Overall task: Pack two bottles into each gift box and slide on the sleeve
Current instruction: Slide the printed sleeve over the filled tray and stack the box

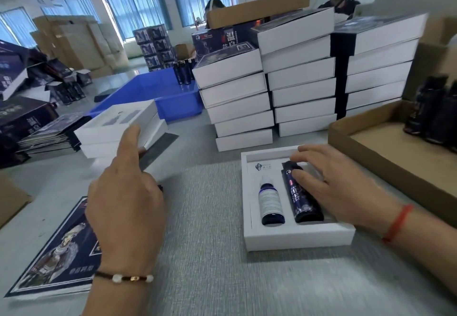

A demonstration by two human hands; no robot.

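Right hand [338,187] grip flat, pressing one of two bottles [303,197], left hand [126,192] loose

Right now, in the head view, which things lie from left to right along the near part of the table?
Printed sleeve → left hand → small white-capped bottle → dark bottle → right hand, all within the open gift box from the small bottle on.
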